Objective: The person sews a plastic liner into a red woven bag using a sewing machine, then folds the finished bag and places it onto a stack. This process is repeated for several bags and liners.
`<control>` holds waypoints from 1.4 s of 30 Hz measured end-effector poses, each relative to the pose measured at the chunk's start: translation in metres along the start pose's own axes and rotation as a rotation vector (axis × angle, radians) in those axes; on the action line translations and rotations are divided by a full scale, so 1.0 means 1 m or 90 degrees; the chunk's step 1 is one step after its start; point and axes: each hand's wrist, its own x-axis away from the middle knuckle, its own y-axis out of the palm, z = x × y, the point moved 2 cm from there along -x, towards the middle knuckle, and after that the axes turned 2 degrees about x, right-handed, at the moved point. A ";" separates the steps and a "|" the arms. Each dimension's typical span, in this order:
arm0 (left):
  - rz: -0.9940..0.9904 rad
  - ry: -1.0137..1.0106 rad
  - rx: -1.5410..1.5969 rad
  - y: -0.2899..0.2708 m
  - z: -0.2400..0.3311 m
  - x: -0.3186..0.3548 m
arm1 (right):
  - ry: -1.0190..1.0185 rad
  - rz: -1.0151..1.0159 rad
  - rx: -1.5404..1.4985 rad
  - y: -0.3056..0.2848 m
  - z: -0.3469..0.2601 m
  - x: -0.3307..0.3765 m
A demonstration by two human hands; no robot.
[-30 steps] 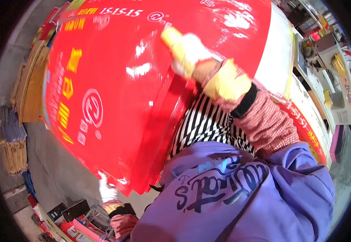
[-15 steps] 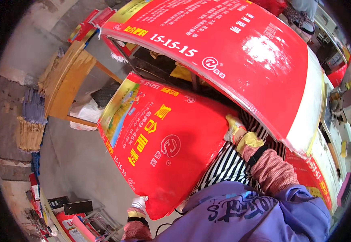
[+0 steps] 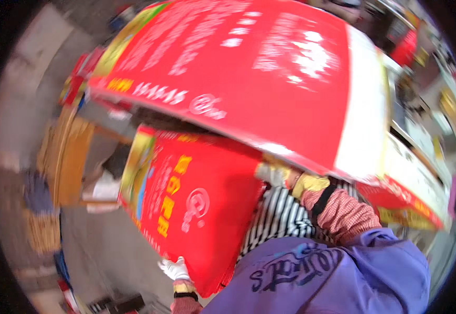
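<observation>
A stack of flat red printed sacks (image 3: 202, 183) with yellow lettering tilts in front of my body, above my striped lap. My right hand (image 3: 275, 174), in a pale, yellow-stained glove, grips its right edge close under the table. At the near left corner, my left hand (image 3: 175, 269), in a white glove, holds the stack's edge; the fingers under it are hidden. A large red and white sack (image 3: 259, 73) lies spread over the tabletop just beyond, its front edge overhanging.
A wooden stool or bench (image 3: 73, 162) stands on the grey floor to the left, beside a white bag (image 3: 106, 186). Bundled flat sheets (image 3: 42, 230) lie further left. At the right are a cluttered work surface (image 3: 437, 120) and more hanging red sacks (image 3: 401, 201).
The view has swung, so the table and its sack appear further left and are blurred. The sack stack stays between both hands and looks narrower, closer to the table edge.
</observation>
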 end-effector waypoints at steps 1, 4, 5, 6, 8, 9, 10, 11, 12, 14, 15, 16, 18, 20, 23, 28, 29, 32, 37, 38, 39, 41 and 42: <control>0.079 0.093 0.150 -0.016 0.023 0.001 | -0.102 0.064 -0.053 -0.011 0.012 0.000; 0.120 0.476 0.195 -0.051 0.123 0.003 | -0.499 0.423 0.182 -0.006 0.073 -0.040; 0.101 0.533 0.245 -0.069 0.167 0.012 | -0.669 0.675 0.554 0.033 0.134 -0.077; 0.082 0.597 0.297 -0.085 0.211 0.021 | -0.652 0.663 0.830 0.045 0.169 -0.079; 0.053 0.775 0.404 -0.116 0.299 0.061 | -0.589 0.705 0.886 0.061 0.203 -0.077; 0.042 0.876 0.437 -0.134 0.336 0.088 | -0.556 0.645 0.965 0.059 0.215 -0.065; 0.032 0.976 0.483 -0.146 0.366 0.109 | -0.586 0.553 0.994 0.075 0.238 -0.061; 0.008 1.045 0.497 -0.153 0.390 0.130 | -0.615 0.461 1.021 0.095 0.262 -0.056; -0.036 1.123 0.516 -0.157 0.414 0.152 | -0.738 0.377 1.045 0.108 0.275 -0.044; -0.052 1.221 0.412 -0.158 0.443 0.179 | -1.096 0.422 1.066 0.135 0.298 -0.023; -0.065 1.252 0.401 -0.160 0.458 0.195 | -1.258 0.214 0.905 0.145 0.294 -0.011; -0.050 1.268 0.384 -0.157 0.471 0.205 | -1.298 0.207 0.808 0.148 0.290 0.005; -0.026 1.286 0.362 -0.147 0.490 0.215 | -1.328 0.189 0.713 0.151 0.289 0.015; -0.045 1.232 0.203 -0.135 0.508 0.219 | -1.320 0.264 0.708 0.151 0.290 0.016; -0.069 1.219 0.168 -0.135 0.517 0.218 | -1.398 0.524 1.278 0.142 0.262 0.042; -0.050 1.212 0.219 -0.132 0.524 0.207 | -1.384 0.478 1.372 0.146 0.261 0.051; -0.173 1.120 0.227 -0.138 0.522 0.206 | -1.388 0.567 1.512 0.150 0.268 0.050; -0.309 1.036 0.254 -0.156 0.502 0.203 | -1.282 0.338 0.778 0.161 0.292 0.024; 0.004 1.344 0.191 -0.201 0.467 0.208 | -1.294 0.481 0.851 0.184 0.313 0.005; 0.063 1.383 0.139 -0.206 0.461 0.210 | -1.266 0.539 0.863 0.186 0.314 0.000; 0.062 1.385 0.140 -0.209 0.455 0.211 | -1.268 0.540 0.862 0.187 0.312 -0.004; 0.133 1.418 0.062 -0.217 0.445 0.214 | -1.158 0.620 0.817 0.185 0.306 -0.014; 0.149 1.438 -0.003 -0.220 0.442 0.213 | -1.134 0.580 0.788 0.184 0.294 -0.008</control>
